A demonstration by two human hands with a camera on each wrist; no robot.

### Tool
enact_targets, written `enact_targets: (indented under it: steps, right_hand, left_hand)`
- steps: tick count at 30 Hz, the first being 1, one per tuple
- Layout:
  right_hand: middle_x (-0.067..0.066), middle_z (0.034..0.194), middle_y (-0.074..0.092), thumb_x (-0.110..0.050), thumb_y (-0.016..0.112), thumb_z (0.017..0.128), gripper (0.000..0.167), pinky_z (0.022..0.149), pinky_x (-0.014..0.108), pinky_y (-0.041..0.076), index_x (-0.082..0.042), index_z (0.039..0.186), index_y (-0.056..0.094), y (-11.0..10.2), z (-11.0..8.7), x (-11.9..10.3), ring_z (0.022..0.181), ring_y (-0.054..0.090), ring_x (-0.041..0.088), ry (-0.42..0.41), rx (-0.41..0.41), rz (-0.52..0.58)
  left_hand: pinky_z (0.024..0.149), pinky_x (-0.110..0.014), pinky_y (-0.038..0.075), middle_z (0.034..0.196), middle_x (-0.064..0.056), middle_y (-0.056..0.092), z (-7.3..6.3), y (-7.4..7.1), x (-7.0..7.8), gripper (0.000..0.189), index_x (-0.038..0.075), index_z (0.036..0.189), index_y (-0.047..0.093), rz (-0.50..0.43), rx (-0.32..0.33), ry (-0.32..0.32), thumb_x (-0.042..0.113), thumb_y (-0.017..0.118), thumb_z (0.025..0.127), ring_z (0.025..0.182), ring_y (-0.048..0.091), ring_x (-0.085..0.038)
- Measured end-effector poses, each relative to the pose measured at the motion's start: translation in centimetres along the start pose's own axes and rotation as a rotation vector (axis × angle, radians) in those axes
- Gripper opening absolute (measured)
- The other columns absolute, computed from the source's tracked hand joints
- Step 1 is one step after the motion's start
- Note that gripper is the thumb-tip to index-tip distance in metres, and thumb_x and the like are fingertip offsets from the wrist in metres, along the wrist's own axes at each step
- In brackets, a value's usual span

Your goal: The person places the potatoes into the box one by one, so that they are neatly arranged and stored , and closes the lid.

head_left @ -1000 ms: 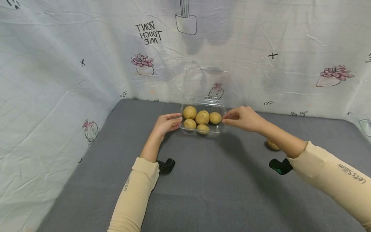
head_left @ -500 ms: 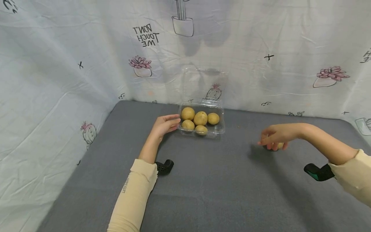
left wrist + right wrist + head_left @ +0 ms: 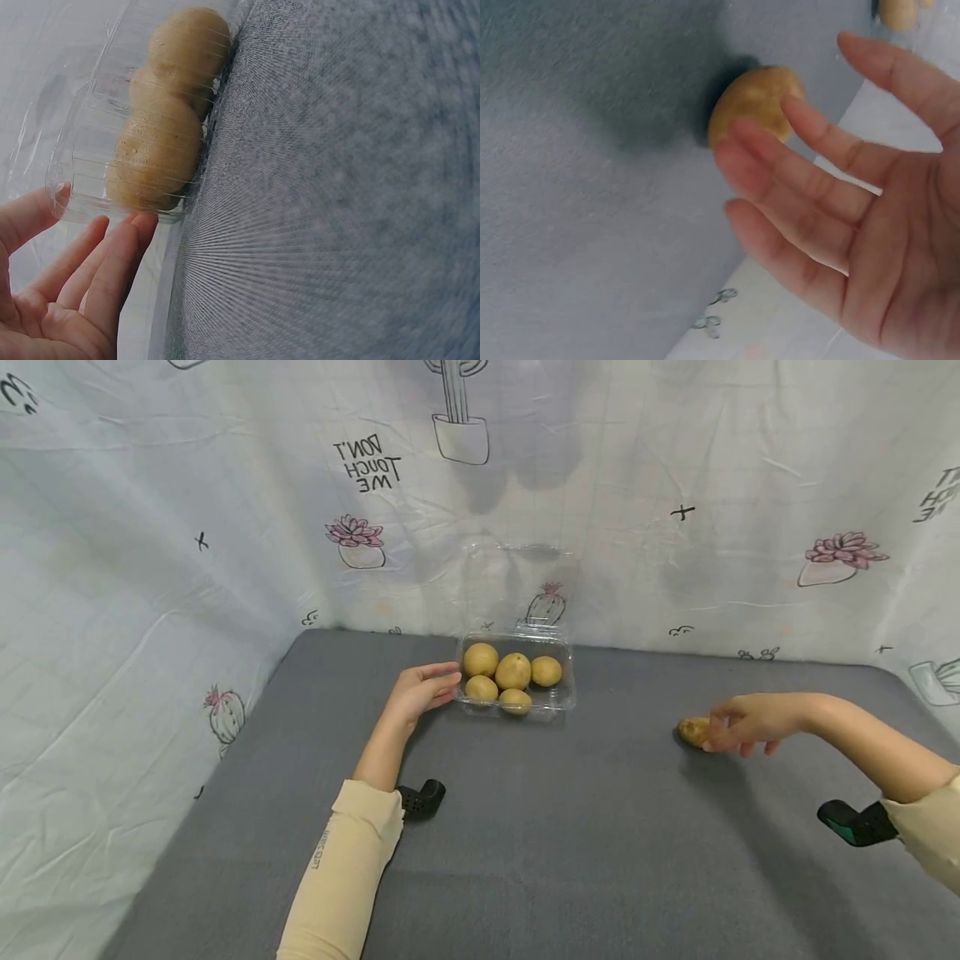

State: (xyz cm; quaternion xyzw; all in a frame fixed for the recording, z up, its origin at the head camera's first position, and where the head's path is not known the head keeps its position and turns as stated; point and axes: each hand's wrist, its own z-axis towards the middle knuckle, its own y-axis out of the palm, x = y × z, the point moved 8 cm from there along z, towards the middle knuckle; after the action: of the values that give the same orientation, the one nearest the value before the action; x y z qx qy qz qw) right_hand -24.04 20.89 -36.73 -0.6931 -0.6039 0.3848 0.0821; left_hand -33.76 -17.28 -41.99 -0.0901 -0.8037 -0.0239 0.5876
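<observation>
A clear plastic clamshell box (image 3: pixel 564 700) stands at the back of the table, its lid (image 3: pixel 487 581) raised against the cloth behind. Several yellow-brown potatoes (image 3: pixel 513 672) lie inside. My left hand (image 3: pixel 417 695) rests at the box's left side; in the left wrist view its thumb (image 3: pixel 41 214) touches the rim and the straight fingertips meet the wall lower down. To the right, one loose potato (image 3: pixel 692 732) lies on the table. My right hand (image 3: pixel 757 723) hovers over its right end, the fingers (image 3: pixel 825 142) spread and slightly bent, overlapping the potato in the right wrist view.
A dark grey cloth covers the table (image 3: pixel 540 827). White printed sheets (image 3: pixel 630 527) hang along its back and left side. A black wrist mount (image 3: pixel 422 799) is on the left forearm, and another black mount (image 3: pixel 858 823) on the right.
My right hand has left the box's right side and moved right to the loose potato, shifting a little further right in the last half second. The left hand has stayed at the box.
</observation>
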Motion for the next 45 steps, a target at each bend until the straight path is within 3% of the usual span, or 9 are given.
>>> enact_targets:
  steps: [3, 6, 11, 14, 22, 28, 36, 45]
  right_hand:
    - [0.008, 0.095, 0.060, -0.031, 0.057, 0.091, 0.031, 0.063, 0.038, 0.052, -0.002, 0.101, 0.056, -0.6, 0.0, 0.8, 0.086, 0.059, 0.024, -0.010, 0.072, -0.029]
    - [0.005, 0.092, 0.062, -0.028, 0.062, 0.088, 0.030, 0.062, 0.035, 0.051, -0.001, 0.099, 0.058, -1.3, 0.1, 0.9, 0.083, 0.059, 0.022, -0.059, 0.196, -0.104]
    - [0.013, 0.101, 0.064, -0.024, 0.071, 0.080, 0.040, 0.071, 0.044, 0.053, 0.003, 0.107, 0.060, -2.1, 0.2, -0.1, 0.092, 0.060, 0.032, -0.186, 0.462, -0.262]
    - [0.018, 0.107, 0.063, -0.021, 0.073, 0.078, 0.041, 0.073, 0.048, 0.052, 0.002, 0.111, 0.062, -1.7, 0.4, -0.7, 0.096, 0.058, 0.037, -0.227, 0.543, -0.293]
    - [0.018, 0.111, 0.062, -0.016, 0.077, 0.073, 0.044, 0.077, 0.049, 0.051, 0.000, 0.111, 0.063, -0.2, 1.2, -1.0, 0.101, 0.056, 0.038, -0.288, 0.550, -0.295]
    - [0.017, 0.106, 0.063, -0.008, 0.080, 0.068, 0.040, 0.077, 0.048, 0.051, -0.001, 0.104, 0.064, 0.4, 1.5, -1.5, 0.098, 0.057, 0.037, -0.335, 0.582, -0.362]
    - [0.017, 0.105, 0.063, -0.001, 0.078, 0.068, 0.040, 0.073, 0.046, 0.052, -0.002, 0.105, 0.063, 0.4, 1.8, -1.2, 0.096, 0.058, 0.036, -0.303, 0.575, -0.388]
    - [0.008, 0.092, 0.065, -0.005, 0.073, 0.072, 0.035, 0.059, 0.030, 0.049, 0.000, 0.105, 0.063, 0.0, 1.5, -1.4, 0.077, 0.058, 0.017, -0.301, 0.565, -0.392]
  left_hand:
    - [0.092, -0.028, 0.049, 0.131, -0.011, 0.053, -0.1, 0.0, -0.1, 0.040, 0.008, 0.128, 0.056, -0.012, 0.000, -0.004, 0.017, 0.062, 0.090, 0.114, 0.055, -0.024]
    - [0.093, -0.029, 0.049, 0.131, -0.012, 0.052, -0.1, 0.0, -0.3, 0.040, 0.007, 0.128, 0.055, -0.024, -0.002, -0.011, 0.016, 0.062, 0.090, 0.115, 0.055, -0.024]
    - [0.092, -0.029, 0.050, 0.130, -0.012, 0.054, -0.1, -0.2, -0.6, 0.040, 0.008, 0.128, 0.056, -0.019, 0.009, -0.014, 0.017, 0.062, 0.090, 0.113, 0.056, -0.024]
    - [0.092, -0.029, 0.050, 0.129, -0.012, 0.054, -0.1, -0.3, -0.8, 0.040, 0.008, 0.128, 0.056, -0.014, 0.015, -0.016, 0.017, 0.062, 0.090, 0.112, 0.056, -0.024]
    - [0.092, -0.029, 0.050, 0.129, -0.013, 0.054, 0.0, -0.2, -1.0, 0.039, 0.006, 0.128, 0.056, -0.013, 0.020, -0.017, 0.016, 0.062, 0.090, 0.112, 0.056, -0.025]
    - [0.091, -0.029, 0.050, 0.129, -0.012, 0.054, 0.0, -0.2, -0.9, 0.039, 0.007, 0.127, 0.056, -0.011, 0.018, -0.015, 0.017, 0.062, 0.090, 0.112, 0.057, -0.025]
    - [0.092, -0.030, 0.050, 0.129, -0.012, 0.054, -0.1, 0.0, -0.4, 0.039, 0.007, 0.127, 0.056, -0.006, 0.010, 0.000, 0.017, 0.062, 0.090, 0.113, 0.056, -0.025]
    - [0.092, -0.030, 0.050, 0.128, -0.013, 0.055, 0.0, 0.1, -0.2, 0.039, 0.007, 0.127, 0.057, -0.008, 0.010, 0.003, 0.017, 0.062, 0.090, 0.112, 0.057, -0.025]
